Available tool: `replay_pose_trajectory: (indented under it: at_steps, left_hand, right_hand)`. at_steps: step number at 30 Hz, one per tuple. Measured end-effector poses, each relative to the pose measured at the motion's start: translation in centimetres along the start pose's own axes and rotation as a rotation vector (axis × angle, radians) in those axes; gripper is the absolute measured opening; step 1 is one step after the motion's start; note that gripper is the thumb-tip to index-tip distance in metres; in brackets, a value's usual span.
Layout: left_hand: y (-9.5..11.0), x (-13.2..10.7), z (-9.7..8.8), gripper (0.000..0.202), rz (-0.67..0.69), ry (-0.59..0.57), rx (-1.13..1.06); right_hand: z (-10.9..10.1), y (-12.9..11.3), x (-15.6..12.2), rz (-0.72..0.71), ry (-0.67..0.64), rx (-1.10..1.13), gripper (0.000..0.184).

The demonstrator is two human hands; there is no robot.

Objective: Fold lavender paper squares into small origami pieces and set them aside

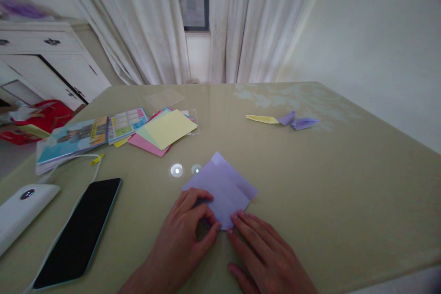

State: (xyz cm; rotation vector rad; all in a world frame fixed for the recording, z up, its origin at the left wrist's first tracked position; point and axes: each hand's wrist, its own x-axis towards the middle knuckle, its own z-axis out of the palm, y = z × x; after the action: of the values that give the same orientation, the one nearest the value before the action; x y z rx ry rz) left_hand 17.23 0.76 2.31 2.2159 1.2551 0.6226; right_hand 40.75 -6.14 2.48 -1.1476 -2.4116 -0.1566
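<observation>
A square of purple origami paper (223,183) lies on the table before me, turned so that one corner points away. Faint creases run across it near the right corner. My left hand (189,229) is at its lower left edge, with thumb and index finger pinched together on the paper near the bottom corner. The other left fingers curl over the sheet. Fingertips of my right hand (265,248) rest on the lower right edge, the fingers stretched out and lying flat, the thumb apart on the tabletop.
Folded paper pieces, one yellow (262,119) and purple ones (304,123), lie at the back right. Coloured sheets (172,129) and booklets (76,140) are at the back left. A black phone (79,234), white device (25,209) and white cable (97,170) occupy the left side.
</observation>
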Motion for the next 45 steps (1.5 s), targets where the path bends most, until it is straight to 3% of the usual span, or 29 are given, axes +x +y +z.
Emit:
replay_pose_trajectory:
  at_steps: [13, 23, 27, 32, 36, 39, 41, 45]
  left_hand:
    - [0.2, 0.0, -0.1, 0.007, -0.014, -0.010, 0.009]
    - [0.6, -0.3, 0.8, 0.017, 0.043, 0.098, 0.111]
    - [0.5, -0.3, 1.7, 0.035, 0.069, 0.141, 0.255]
    - [-1.0, -0.4, 0.2, 0.040, 0.095, 0.182, 0.398]
    - [-0.3, -1.3, 0.1, 0.039, 0.148, 0.263, 0.387]
    - [0.5, -2.2, 1.1, 0.048, 0.362, 0.186, 0.330]
    - [0.3, -2.5, 1.1, 0.056, 0.409, 0.129, 0.356]
    - [-1.4, -2.8, -1.3, 0.067, 0.518, -0.055, 0.500]
  right_hand:
    - [0.3, -0.1, -0.1, 0.029, 0.018, 0.021, 0.033]
    - [0.1, -0.1, 0.2, 0.019, -0.020, -0.021, 0.042]
    - [0.5, -0.3, 0.1, 0.034, -0.027, -0.014, 0.044]
    - [1.0, -0.5, -0.3, 0.093, -0.041, 0.025, 0.040]
    - [1.3, -1.2, -0.1, 0.148, -0.046, 0.043, 0.039]
    - [1.4, -1.7, 0.0, 0.168, -0.002, -0.005, 0.040]
    - [1.1, -1.7, 0.0, 0.127, 0.016, -0.060, 0.043]
    - [-0.3, -0.3, -0.8, 0.019, 0.024, -0.145, 0.041]
